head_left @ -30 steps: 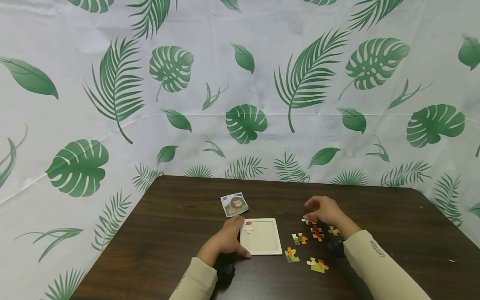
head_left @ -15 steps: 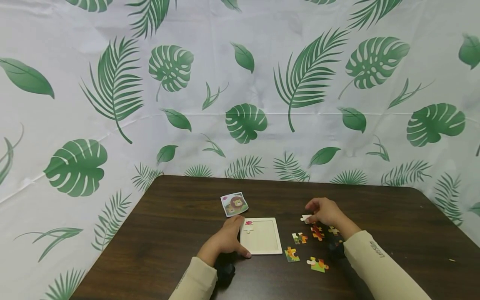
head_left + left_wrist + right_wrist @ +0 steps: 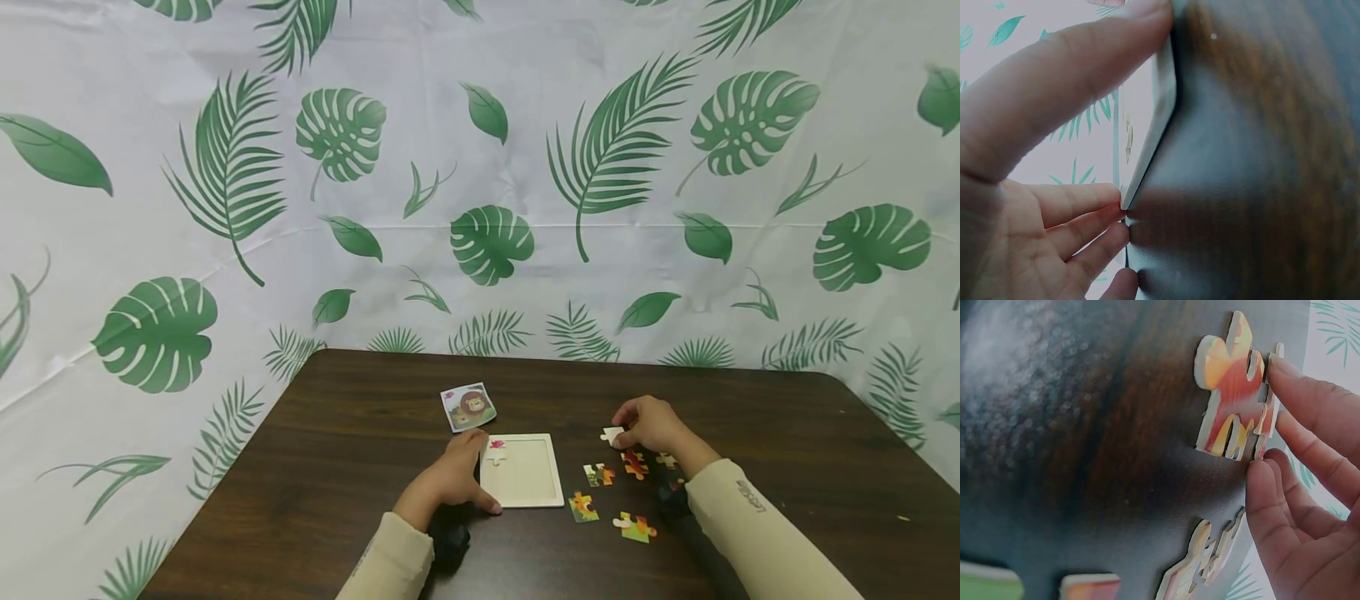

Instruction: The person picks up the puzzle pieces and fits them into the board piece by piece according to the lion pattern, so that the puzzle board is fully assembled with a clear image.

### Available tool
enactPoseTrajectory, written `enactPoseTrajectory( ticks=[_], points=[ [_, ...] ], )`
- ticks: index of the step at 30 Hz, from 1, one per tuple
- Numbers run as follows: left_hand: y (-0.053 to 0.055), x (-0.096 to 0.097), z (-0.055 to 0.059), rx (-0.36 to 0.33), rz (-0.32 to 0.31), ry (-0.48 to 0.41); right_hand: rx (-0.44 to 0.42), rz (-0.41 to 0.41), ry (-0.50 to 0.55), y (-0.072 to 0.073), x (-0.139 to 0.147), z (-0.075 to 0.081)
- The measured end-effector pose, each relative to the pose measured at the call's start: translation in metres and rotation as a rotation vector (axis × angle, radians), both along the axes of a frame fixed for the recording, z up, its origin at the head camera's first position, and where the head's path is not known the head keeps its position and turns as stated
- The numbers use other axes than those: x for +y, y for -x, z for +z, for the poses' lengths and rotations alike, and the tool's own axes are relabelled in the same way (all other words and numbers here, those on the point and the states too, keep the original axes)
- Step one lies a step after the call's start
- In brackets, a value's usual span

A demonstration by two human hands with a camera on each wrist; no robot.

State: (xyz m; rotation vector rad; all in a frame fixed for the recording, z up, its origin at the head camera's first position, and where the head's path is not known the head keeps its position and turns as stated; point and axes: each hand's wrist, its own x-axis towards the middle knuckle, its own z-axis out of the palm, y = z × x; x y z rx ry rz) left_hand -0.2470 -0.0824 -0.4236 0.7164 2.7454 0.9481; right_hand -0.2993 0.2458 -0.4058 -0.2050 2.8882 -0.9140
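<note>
My left hand (image 3: 450, 475) spans the left side of a pale wooden puzzle tray (image 3: 528, 492). Its thumb lies at the near corner and its fingertips at the far corner, gripping the tray between them. One jigsaw piece with a pink flower (image 3: 497, 451) sits in the tray's upper left. Over to the right, my right hand (image 3: 651, 423) pinches a puzzle piece (image 3: 611, 434) at its edges, low at the tabletop; the fingers cover part of its picture. Just in front of that piece lies a red and yellow puzzle piece (image 3: 1235, 394), large in the right wrist view.
Several loose pieces lie right of the tray, among them an orange and green piece (image 3: 635, 528), a yellow-orange piece (image 3: 582, 507) and a white-orange piece (image 3: 598, 475). A lion picture card (image 3: 469, 407) lies behind the tray on the dark wooden table (image 3: 360, 408).
The right fingers have closed in on the puzzle piece and now cover more of its red part; the piece has shifted slightly. The left hand and tray have stayed put.
</note>
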Motion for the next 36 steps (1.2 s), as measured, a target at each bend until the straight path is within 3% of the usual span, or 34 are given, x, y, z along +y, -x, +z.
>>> enactPoseTrajectory(
  ticks=[8, 36],
  points=[
    [0.0019, -0.0006, -0.0008, -0.012, 0.004, -0.003, -0.012, -0.004, -0.020, 0.0009, -0.0018, 0.0007],
    [-0.0036, 0.0002, 0.0040, -0.007, 0.001, -0.006, 0.067, 0.042, 0.011, -0.0013, -0.0036, -0.0004]
  ],
)
